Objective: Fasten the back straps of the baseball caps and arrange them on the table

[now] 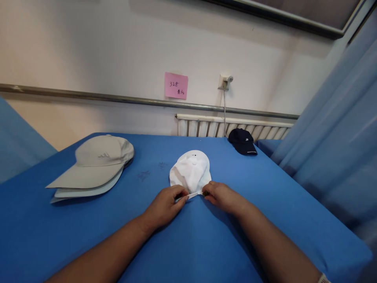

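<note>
A white baseball cap [193, 171] lies at the middle of the blue-covered table [165, 251], its brim pointing away from me and its back strap toward me. My left hand [171, 201] is closed, pinching the strap's left part between thumb and fingers. On the strap's right part, near what looks like a small buckle, my right hand [219, 196] is closed too. A short white stretch of strap shows between the two hands. The fingertips partly hide the strap ends, so I cannot see whether they are fastened.
A stack of light-coloured caps [97, 163] sits on the left, the top one beige. At the far right corner lies a dark navy cap [243, 141]. Behind the table are a metal rail [126, 97], a radiator [203, 126] and a plugged-in cord [225, 106]. A blue curtain [332, 137] hangs right.
</note>
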Available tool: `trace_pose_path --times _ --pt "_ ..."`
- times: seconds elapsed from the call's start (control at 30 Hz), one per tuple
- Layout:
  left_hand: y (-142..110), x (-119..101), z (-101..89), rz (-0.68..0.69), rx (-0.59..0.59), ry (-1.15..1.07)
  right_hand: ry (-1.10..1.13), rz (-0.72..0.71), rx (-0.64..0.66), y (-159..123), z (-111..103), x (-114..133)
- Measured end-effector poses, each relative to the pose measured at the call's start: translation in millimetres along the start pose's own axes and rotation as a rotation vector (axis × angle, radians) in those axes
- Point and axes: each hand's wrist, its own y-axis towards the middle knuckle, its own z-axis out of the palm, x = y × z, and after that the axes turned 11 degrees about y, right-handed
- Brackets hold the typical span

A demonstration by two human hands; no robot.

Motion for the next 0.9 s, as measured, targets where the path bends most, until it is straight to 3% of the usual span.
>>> trace_pose_path --times 0.4,0.6,0.9 --pt "2.2 -5.9 -3.0 -0.232 -0.162 -0.363 0.186 -0.156 -0.388 6.1 20.4 11.8" --pt "2.2 -3.8 -4.5 -0.256 -0.186 -0.476 0.11 -0.257 -0.423 7.1 27.0 15.8" --pt "-1.0 -9.4 -6.0 -0.248 -0.191 -0.442 0.08 -0.27 -0.443 6.3 26.4 20.0"
